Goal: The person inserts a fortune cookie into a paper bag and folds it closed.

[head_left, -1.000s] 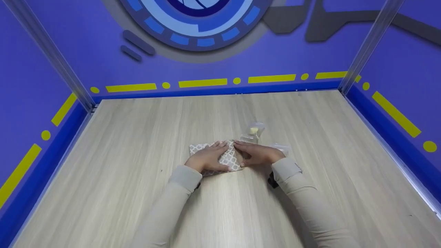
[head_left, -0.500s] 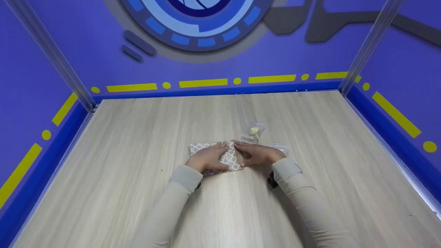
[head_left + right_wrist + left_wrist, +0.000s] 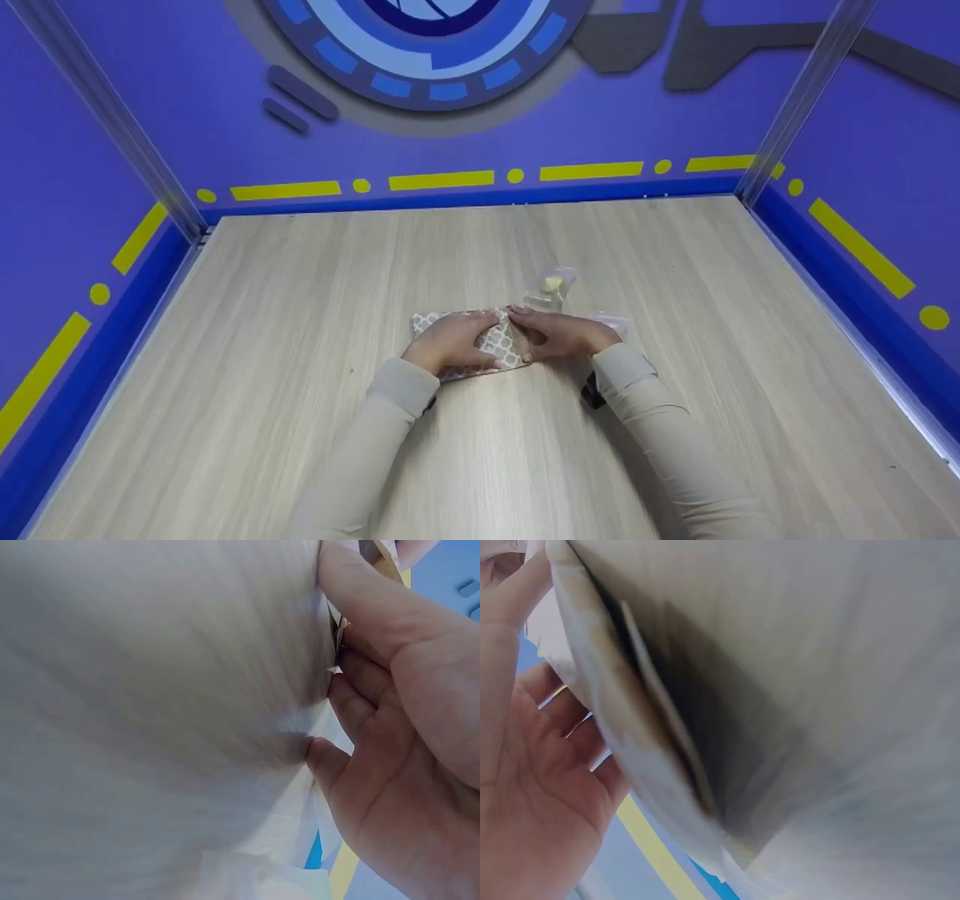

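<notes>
Slight shift only since half a second ago: left hand's fingers draw in a little; patterned packet and right hand keep their places. Packet flat on table, under left hand, which rests half-open across it, thumb apart from fingers. Right hand, curved, touches packet's end; cannot tell whether it pinches. Clear bag with yellowish piece just beyond right fingertips; more clear plastic beside right wrist.
</notes>
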`<state>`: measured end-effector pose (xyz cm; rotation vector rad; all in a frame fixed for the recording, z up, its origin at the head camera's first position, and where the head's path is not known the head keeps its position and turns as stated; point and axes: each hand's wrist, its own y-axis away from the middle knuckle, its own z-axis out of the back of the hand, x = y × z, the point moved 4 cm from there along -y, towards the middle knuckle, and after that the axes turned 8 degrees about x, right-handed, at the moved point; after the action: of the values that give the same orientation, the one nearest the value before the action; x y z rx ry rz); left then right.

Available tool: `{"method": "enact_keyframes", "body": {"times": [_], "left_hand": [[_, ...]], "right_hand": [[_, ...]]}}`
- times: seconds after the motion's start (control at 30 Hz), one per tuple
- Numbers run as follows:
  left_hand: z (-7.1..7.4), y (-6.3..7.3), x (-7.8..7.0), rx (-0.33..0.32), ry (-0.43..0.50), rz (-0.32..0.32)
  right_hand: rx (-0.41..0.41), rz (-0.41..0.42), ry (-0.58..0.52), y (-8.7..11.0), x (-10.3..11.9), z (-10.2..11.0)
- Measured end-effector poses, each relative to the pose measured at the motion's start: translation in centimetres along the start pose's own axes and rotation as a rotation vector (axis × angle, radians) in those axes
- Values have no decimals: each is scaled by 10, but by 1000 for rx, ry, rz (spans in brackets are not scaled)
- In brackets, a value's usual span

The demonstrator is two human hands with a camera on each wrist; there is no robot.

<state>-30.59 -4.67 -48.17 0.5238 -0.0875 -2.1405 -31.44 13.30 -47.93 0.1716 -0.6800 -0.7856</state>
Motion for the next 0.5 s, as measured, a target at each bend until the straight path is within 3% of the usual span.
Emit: {"method": "enact_keyframes", "body": {"times": [0.5], "left_hand": [[2, 0, 1, -16, -48, -43]], "right_hand": [[-8, -1, 13, 0, 0, 0]]}}
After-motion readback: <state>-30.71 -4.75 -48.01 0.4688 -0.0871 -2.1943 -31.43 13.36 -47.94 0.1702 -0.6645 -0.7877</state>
